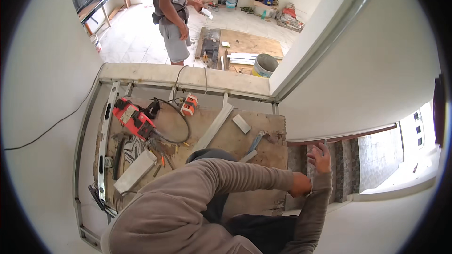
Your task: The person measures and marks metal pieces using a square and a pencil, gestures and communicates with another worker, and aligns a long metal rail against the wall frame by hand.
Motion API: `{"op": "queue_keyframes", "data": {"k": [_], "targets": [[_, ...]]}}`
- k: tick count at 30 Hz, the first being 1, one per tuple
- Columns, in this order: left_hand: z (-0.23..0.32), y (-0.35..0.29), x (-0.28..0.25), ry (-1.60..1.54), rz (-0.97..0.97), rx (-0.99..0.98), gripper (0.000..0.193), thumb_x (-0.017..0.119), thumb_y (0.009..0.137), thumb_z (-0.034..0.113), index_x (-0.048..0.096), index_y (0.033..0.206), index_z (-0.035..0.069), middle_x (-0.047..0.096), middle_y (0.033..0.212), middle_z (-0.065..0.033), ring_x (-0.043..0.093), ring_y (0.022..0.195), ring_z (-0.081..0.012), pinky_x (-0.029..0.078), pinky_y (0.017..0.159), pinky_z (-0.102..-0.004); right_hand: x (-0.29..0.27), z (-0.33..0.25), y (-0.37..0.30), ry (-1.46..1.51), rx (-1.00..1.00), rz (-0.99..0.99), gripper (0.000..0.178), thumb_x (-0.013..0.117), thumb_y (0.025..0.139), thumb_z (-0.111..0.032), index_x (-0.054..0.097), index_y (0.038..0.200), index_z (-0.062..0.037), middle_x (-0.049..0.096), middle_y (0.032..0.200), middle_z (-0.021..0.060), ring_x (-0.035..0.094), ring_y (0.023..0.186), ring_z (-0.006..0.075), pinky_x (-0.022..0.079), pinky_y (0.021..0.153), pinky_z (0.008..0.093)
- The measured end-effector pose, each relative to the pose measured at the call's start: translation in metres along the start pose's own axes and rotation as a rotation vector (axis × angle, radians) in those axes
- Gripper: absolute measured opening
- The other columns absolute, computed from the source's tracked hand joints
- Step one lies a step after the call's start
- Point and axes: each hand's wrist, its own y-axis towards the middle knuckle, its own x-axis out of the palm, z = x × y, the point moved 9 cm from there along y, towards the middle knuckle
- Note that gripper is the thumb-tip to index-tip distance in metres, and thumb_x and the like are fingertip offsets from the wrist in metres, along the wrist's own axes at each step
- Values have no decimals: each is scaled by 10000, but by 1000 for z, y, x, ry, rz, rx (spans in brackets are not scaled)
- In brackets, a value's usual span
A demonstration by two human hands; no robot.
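My left arm reaches across to the right in a brown sleeve. My left hand [300, 184] is closed against the right forearm, apparently gripping the right sleeve [319, 202]; its fingertips are hidden. My right hand [321, 158] is raised just beyond, fingers apart and partly bent. Something thin shows by its fingertips, too small to name. Left of the hands, a worn board [266, 122] bears a red corded power tool [134, 118], an orange-and-white box-shaped device [189, 105] and pale metal channel pieces [135, 171]. A blue-handled tool [256, 142] lies nearest the hands.
A long spirit level [107, 134] and a hammer [118, 156] lie at the left. Metal framing [80, 160] borders the board. Stone-look steps [346, 169] descend at right. Past the low wall [155, 73] stand a person [172, 19] holding a white piece, and a bucket [265, 65].
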Motion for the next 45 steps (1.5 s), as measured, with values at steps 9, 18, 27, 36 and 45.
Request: {"op": "queue_keyframes", "data": {"k": [9,18,27,36,45], "targets": [[-17,-13,-10,-20,53,-125,289,533,840,294,716,915,83,682,901,-170,646,892,-355,510,812,-452,-94,79,13,133,154,185,534,664,856,-363,468,1270,-88,542,1218,98,625,849,229,513,673,365],[-34,-22,-20,202,-127,-154,318,653,767,279,697,1025,99,668,1060,-135,634,1010,-298,513,832,-423,-119,203,-12,99,554,188,755,571,838,-620,483,1272,-8,629,1055,114,619,838,254,470,701,394],[-31,8,-6,210,-205,-64,332,623,801,305,696,1062,113,660,1106,-124,610,1073,-282,500,869,-416,-139,173,-9,103,424,263,864,532,805,-708,484,1296,1,600,1143,146,602,931,249,491,719,399],[-18,-3,-11,-6,-154,-73,362,472,898,321,669,1108,102,657,1120,-102,605,1043,-277,446,905,-432,-144,183,-13,41,384,332,786,589,807,-656,553,1217,14,633,1046,135,628,836,235,519,660,331],[5,-11,62,283,-337,23,314,647,773,255,707,1032,88,680,1058,-112,636,1023,-285,513,833,-399,-127,189,3,9,425,347,714,575,832,-630,569,1160,5,622,999,126,632,717,227,491,558,335]]}}
